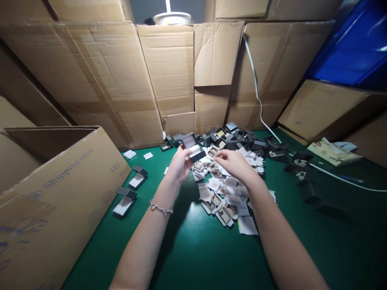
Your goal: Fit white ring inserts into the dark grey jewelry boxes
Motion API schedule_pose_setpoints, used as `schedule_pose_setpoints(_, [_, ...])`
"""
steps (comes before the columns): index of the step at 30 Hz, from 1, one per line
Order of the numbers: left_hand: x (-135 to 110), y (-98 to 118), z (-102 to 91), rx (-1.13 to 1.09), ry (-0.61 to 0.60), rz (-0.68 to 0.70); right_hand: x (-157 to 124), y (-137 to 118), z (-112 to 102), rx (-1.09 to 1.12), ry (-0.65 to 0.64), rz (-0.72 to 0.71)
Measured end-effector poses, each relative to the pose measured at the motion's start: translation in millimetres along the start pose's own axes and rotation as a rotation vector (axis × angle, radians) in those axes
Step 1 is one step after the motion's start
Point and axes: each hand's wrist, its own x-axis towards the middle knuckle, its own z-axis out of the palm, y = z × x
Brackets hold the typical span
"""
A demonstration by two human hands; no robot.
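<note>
Our left grip [180, 164] clasps an open jewellery box [193, 148], angled toward us for access, beside the card pile [219, 197] our half-closed right grip [236, 165] overhangs, its hold unclear.

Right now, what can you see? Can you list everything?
open jewellery box: one, dark grey with white inside, in the left hand
pile of boxes: many, dark grey, behind the hands
card inserts: many, white and cream, heaped on the mat
separate boxes: two, dark grey and white, left of the hands
mat: one, green, under the boxes
cardboard sheets: many, brown, standing behind
carton: one, brown, far left
cable: one, white, right
blue panel: one, blue, top right
bracelet: one, silver, left wrist
left hand: one, centre
right hand: one, centre
</note>
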Motion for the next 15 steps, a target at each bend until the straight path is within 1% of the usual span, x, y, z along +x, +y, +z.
schedule_pose_setpoints(2, [1, 4, -1.1, -0.082, 0.016, 0.022, -1, 1, 9, -0.181, -0.279, -0.003])
schedule_pose_setpoints(3, [1, 5, -1.1, -0.121, 0.025, 0.029, -1, 0, 14, -0.251, -0.382, 0.001])
schedule_pose_setpoints(4, [1, 7, -1.0, -0.151, 0.035, 0.033, -1, 0, 20, -0.306, -0.448, 0.010])
schedule_pose_setpoints(5, [2, 8, -0.8, -0.174, 0.046, 0.033, -1, -1, 26, -0.343, -0.485, 0.024])
schedule_pose_setpoints(9, [2, 12, -0.7, -0.238, 0.074, -0.001, 0, -7, 44, -0.417, -0.527, 0.052])
schedule_pose_setpoints(13, [1, 16, -0.5, -0.278, 0.093, -0.044, 0, -11, 55, -0.419, -0.561, 0.006])
schedule_pose_setpoints(15, [1, 17, -0.7, -0.300, 0.111, -0.037, 1, -11, 61, -0.420, -0.570, -0.018])
